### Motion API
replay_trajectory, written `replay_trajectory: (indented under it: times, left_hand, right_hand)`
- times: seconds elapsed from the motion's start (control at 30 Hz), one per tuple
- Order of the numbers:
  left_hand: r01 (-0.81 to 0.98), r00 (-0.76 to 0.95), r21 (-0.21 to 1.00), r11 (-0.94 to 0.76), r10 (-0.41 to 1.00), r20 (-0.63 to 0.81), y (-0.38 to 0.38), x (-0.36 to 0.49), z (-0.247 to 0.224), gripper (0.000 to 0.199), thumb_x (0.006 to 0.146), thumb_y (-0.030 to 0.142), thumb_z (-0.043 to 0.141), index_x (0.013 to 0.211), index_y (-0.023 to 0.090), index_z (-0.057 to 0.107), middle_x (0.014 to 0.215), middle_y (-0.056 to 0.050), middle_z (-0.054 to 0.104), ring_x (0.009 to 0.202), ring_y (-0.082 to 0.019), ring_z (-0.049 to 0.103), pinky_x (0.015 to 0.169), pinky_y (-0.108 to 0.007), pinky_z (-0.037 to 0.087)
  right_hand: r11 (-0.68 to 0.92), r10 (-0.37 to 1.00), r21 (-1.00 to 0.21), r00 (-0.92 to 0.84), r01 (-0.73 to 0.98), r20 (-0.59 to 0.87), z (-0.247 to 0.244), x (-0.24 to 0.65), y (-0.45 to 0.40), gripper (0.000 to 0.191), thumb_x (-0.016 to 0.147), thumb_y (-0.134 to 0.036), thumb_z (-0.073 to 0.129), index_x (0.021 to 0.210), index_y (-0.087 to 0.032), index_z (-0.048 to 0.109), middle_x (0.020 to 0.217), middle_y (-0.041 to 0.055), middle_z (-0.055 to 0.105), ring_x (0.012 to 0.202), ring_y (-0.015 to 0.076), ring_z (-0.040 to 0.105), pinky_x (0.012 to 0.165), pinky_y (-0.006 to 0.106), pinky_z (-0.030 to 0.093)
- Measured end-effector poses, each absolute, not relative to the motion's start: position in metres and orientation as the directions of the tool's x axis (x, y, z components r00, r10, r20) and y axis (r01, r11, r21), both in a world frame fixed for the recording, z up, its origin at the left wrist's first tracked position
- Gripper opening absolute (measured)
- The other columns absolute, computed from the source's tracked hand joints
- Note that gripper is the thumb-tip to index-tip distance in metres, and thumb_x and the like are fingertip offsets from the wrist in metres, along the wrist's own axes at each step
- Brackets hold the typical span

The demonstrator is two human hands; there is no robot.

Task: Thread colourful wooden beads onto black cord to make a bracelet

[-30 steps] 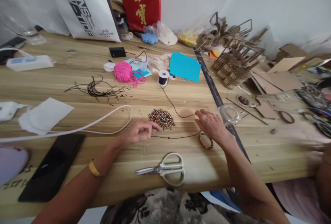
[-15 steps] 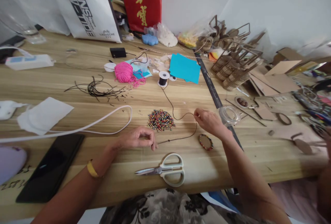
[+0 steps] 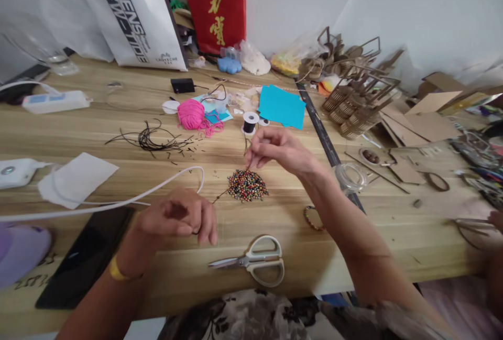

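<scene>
My left hand [image 3: 181, 217], fingers closed, grips one end of a thin dark cord [image 3: 222, 195] left of the bead pile. My right hand [image 3: 279, 152] hovers over the far side of the small multicoloured beads [image 3: 247, 186], thumb and fingertips pinched on the cord. Whether a bead is also in that pinch is too small to tell. Just beyond the right fingertips stands a spool of black cord [image 3: 250, 123]. A beaded bracelet [image 3: 313, 218] lies under my right forearm, partly hidden. Scissors [image 3: 251, 260] rest near the table edge, blades pointing left.
Cut black cords [image 3: 151, 138] and pink yarn [image 3: 191, 114] lie farther back, near blue sheets [image 3: 282, 106]. A white cable [image 3: 149, 192] and a phone [image 3: 84, 256] are on the left. Clear tubing [image 3: 351, 177] lies right, before wooden baskets [image 3: 353, 104]. Another person's hand shows at the right edge.
My right hand has moved left and away from me, over the beads, with the cord. My left hand has pulled left and slightly nearer, drawing the cord's end along.
</scene>
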State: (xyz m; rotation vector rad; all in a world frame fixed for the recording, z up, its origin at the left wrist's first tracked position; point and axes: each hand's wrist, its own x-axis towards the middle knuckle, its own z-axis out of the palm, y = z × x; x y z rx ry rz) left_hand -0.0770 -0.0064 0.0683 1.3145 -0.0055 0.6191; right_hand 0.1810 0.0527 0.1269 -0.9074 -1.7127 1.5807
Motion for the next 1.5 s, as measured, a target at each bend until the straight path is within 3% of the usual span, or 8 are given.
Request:
replay_trajectory:
  times: [0.13, 0.23, 0.37, 0.53, 0.8, 1.03, 1.2, 1.5]
  left_hand:
    - [-0.446, 0.82, 0.894, 0.037, 0.417, 0.391, -0.013, -0.081, 0.079, 0.017, 0.08, 0.027, 0.061, 0.066, 0.017, 0.06, 0.064, -0.009, 0.069, 0.067, -0.022, 0.07, 0.063, -0.031, 0.058]
    - [-0.418, 0.856, 0.908, 0.03, 0.347, 0.383, -0.014, -0.077, 0.08, 0.014, 0.079, 0.026, 0.061, 0.068, 0.018, 0.061, 0.066, -0.01, 0.071, 0.068, -0.022, 0.07, 0.066, -0.031, 0.059]
    - [-0.287, 0.948, 0.956, 0.057, 0.158, 0.275, -0.014, -0.063, 0.076, 0.012, 0.08, 0.024, 0.06, 0.07, 0.018, 0.062, 0.071, -0.013, 0.072, 0.076, -0.024, 0.072, 0.073, -0.03, 0.058]
    - [-0.055, 0.988, 0.998, -0.02, 0.145, 0.057, -0.018, -0.044, 0.067, 0.016, 0.081, 0.027, 0.062, 0.07, 0.017, 0.068, 0.075, -0.012, 0.073, 0.073, -0.021, 0.071, 0.07, -0.025, 0.054]
    - [0.183, 0.957, 0.982, -0.042, 0.236, -0.169, -0.029, -0.022, 0.038, 0.014, 0.078, 0.024, 0.064, 0.072, 0.014, 0.071, 0.062, -0.002, 0.068, 0.054, -0.01, 0.055, 0.053, -0.018, 0.043]
    - [0.162, 0.795, 0.972, 0.173, 0.561, -0.232, -0.022, -0.007, 0.017, 0.026, 0.079, 0.034, 0.064, 0.065, 0.011, 0.065, 0.063, -0.004, 0.069, 0.057, -0.01, 0.059, 0.058, -0.019, 0.045]
    - [0.088, 0.667, 0.939, 0.332, 0.681, -0.303, -0.019, 0.001, 0.008, 0.029, 0.076, 0.037, 0.068, 0.066, 0.01, 0.064, 0.064, -0.005, 0.068, 0.058, -0.011, 0.059, 0.06, -0.023, 0.047]
    - [0.046, 0.597, 0.942, 0.333, 0.747, -0.293, -0.018, 0.007, -0.006, 0.016, 0.064, 0.021, 0.076, 0.073, 0.01, 0.068, 0.067, -0.003, 0.069, 0.064, -0.012, 0.061, 0.064, -0.023, 0.046]
  right_hand:
    - [0.044, 0.713, -0.992, -0.7, 0.115, -0.049, 0.109, 0.136, 0.059, 0.01, 0.085, -0.023, 0.054, 0.082, -0.015, 0.05, 0.078, 0.0038, 0.068, 0.071, 0.012, 0.068, 0.057, 0.019, 0.048]
    - [0.275, 0.671, -0.912, -0.74, 0.305, -0.046, 0.088, 0.11, 0.059, 0.006, 0.083, -0.013, 0.052, 0.077, -0.014, 0.051, 0.074, 0.0024, 0.066, 0.069, 0.0106, 0.063, 0.059, 0.02, 0.044]
    - [0.645, 0.661, -0.454, -0.747, 0.615, -0.072, 0.059, 0.092, 0.049, 0.007, 0.085, -0.016, 0.052, 0.082, -0.014, 0.058, 0.08, 0.0055, 0.065, 0.072, 0.0166, 0.059, 0.061, 0.026, 0.041]
    - [0.858, 0.507, -0.089, -0.862, 0.506, -0.007, 0.037, 0.092, 0.039, 0.019, 0.092, -0.008, 0.041, 0.096, -0.011, 0.059, 0.099, 0.0125, 0.061, 0.093, 0.0223, 0.054, 0.077, 0.033, 0.044]
    - [0.836, 0.514, -0.331, -0.837, 0.438, 0.188, 0.052, 0.148, 0.051, 0.015, 0.095, -0.02, 0.047, 0.102, -0.013, 0.058, 0.107, 0.0119, 0.058, 0.101, 0.0205, 0.054, 0.087, 0.035, 0.046]
    - [0.701, 0.679, -0.542, -0.667, 0.463, 0.307, 0.044, 0.2, 0.02, 0.016, 0.095, -0.023, 0.048, 0.105, -0.015, 0.058, 0.099, 0.0108, 0.062, 0.092, 0.02, 0.059, 0.081, 0.035, 0.05]
    - [0.637, 0.748, -0.603, -0.575, 0.48, 0.331, 0.028, 0.213, -0.014, 0.012, 0.09, -0.022, 0.053, 0.1, -0.016, 0.058, 0.093, 0.0103, 0.062, 0.089, 0.0205, 0.059, 0.077, 0.035, 0.05]
    - [0.669, 0.719, -0.588, -0.596, 0.454, 0.358, 0.007, 0.207, -0.04, 0.016, 0.087, -0.023, 0.056, 0.101, -0.016, 0.059, 0.091, 0.0101, 0.065, 0.085, 0.0201, 0.059, 0.075, 0.034, 0.049]
